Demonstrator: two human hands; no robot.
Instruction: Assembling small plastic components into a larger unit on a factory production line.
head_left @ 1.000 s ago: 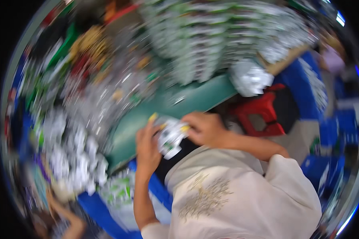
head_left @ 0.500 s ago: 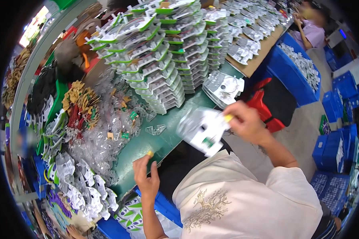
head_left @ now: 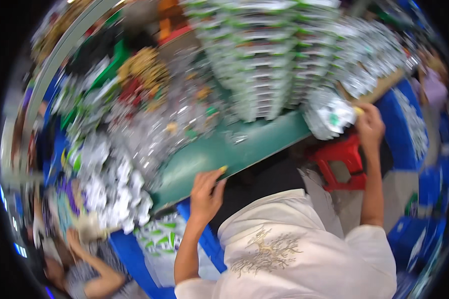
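My right hand [head_left: 370, 125] is stretched out to the right, its fingers on a silver-and-clear blister pack [head_left: 329, 117] that lies on a small heap at the right end of the green table [head_left: 224, 152]. My left hand [head_left: 207, 192] rests on the table's near edge with loosely curled fingers, and I see nothing in it. Tall stacks of green-and-white packs [head_left: 267, 65] stand at the back of the table. The picture is blurred by motion.
Loose clear packs and bags [head_left: 114, 169] cover the left half of the table. A red stool [head_left: 340, 162] stands under the right end. Blue crates [head_left: 406, 124] line the right side and sit below on the left. Another person [head_left: 85, 271] is at lower left, one more at far right.
My right hand carried the pack from in front of me out to the heap on the right. My left hand stayed at the table's near edge.
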